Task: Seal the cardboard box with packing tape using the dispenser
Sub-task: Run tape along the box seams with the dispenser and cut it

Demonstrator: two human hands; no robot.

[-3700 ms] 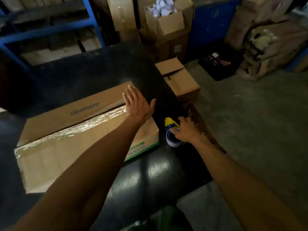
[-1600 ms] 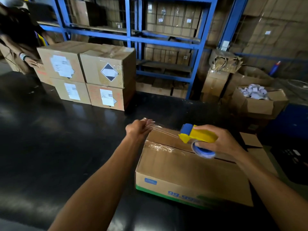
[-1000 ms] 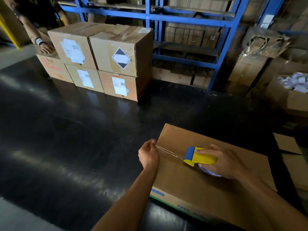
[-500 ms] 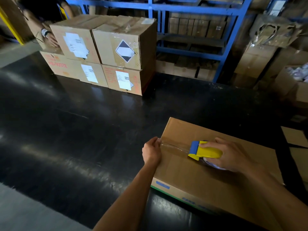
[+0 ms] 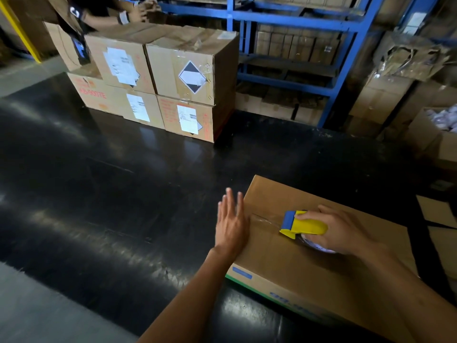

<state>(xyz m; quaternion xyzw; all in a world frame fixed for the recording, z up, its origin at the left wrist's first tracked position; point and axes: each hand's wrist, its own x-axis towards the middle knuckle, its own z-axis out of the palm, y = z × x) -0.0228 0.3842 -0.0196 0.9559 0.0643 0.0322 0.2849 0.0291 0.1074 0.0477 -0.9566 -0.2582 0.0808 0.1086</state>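
Observation:
A brown cardboard box (image 5: 296, 263) lies flat on the black table (image 5: 123, 194), at the lower right. My right hand (image 5: 346, 231) grips the yellow and blue tape dispenser (image 5: 303, 225) and presses it on the box top. A clear strip of tape (image 5: 265, 219) runs from the dispenser to the box's left edge. My left hand (image 5: 231, 224) is flat and spread against that left edge, fingers pointing away from me, holding nothing.
Four labelled cartons (image 5: 158, 80) are stacked at the table's far side. Another person's hands (image 5: 138, 13) work behind them. Blue shelving (image 5: 284, 45) with boxes stands behind, and an open carton (image 5: 435, 134) sits at the far right.
My left hand has let go of the tape end and opened flat against the box's edge. The dispenser sits a little further along the top.

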